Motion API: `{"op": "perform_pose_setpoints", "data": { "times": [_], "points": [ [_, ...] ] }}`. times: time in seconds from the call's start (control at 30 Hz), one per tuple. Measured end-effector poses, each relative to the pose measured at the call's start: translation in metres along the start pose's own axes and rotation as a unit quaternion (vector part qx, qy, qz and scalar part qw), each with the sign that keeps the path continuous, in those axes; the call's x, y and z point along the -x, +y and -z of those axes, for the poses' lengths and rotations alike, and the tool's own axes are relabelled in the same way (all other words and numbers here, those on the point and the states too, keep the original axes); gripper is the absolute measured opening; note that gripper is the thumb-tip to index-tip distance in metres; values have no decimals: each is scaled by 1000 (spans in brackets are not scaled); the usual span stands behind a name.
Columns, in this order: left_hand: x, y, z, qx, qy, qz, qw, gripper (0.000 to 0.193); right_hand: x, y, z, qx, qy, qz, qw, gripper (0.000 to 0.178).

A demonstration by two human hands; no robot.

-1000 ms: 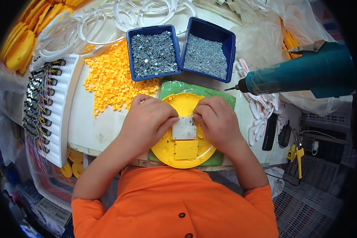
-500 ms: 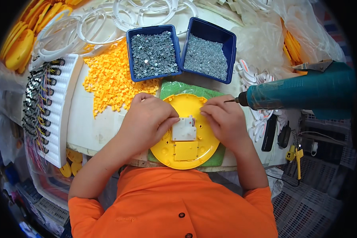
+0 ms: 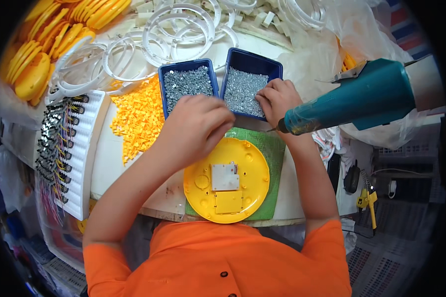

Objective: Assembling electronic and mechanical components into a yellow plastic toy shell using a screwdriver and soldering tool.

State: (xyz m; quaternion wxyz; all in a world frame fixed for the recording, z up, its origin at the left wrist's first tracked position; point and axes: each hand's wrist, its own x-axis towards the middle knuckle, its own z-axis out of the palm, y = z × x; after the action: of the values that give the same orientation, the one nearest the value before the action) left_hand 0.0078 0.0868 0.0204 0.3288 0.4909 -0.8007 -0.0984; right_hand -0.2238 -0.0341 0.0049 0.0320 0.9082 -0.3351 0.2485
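Hands [image 3: 281, 103] near 2 blue bins [image 3: 256, 61] of small metal parts [image 3: 244, 89].

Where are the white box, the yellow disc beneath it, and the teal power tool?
White box [image 3: 224, 178]: head view, middle of its top face.
Yellow disc [image 3: 253, 173]: head view, bare face right of the box.
Teal power tool [image 3: 354, 100]: head view, middle of its body.

One head-worn fisheye looks down onto the worktable [image 3: 115, 175].
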Motion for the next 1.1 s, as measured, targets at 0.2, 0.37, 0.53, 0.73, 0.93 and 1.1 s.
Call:
{"op": "perform_pose_setpoints", "data": {
  "times": [0.2, 0.37, 0.53, 0.73, 0.93, 1.1],
  "points": [
    [-53, -41, -48, -164, 71, -54, 982, 12, 4, -8, 15, -32, -4, -36, 999, 9],
    [-58, -49, -49, -120, 57, -43, 990, 12, 47, -25, 39, -36, -13, -108, 993, 12],
    [-60, -49, -45, -92, 21, -5, 996, 14, 92, -79, 63, -171, -56, -75, 981, 15],
    [-52, -31, -37, 4, 65, 13, 998, 15, 115, -119, 57, -211, -90, -44, 972, 17],
    [8, 12, -10, 192, 66, 112, 973, 14, 122, -130, 59, -175, -101, -43, 978, 18],
    [67, 32, 3, 176, -2, 146, 974, 17, 114, -100, 75, -188, -33, -73, 979, 16]
  ]
}}
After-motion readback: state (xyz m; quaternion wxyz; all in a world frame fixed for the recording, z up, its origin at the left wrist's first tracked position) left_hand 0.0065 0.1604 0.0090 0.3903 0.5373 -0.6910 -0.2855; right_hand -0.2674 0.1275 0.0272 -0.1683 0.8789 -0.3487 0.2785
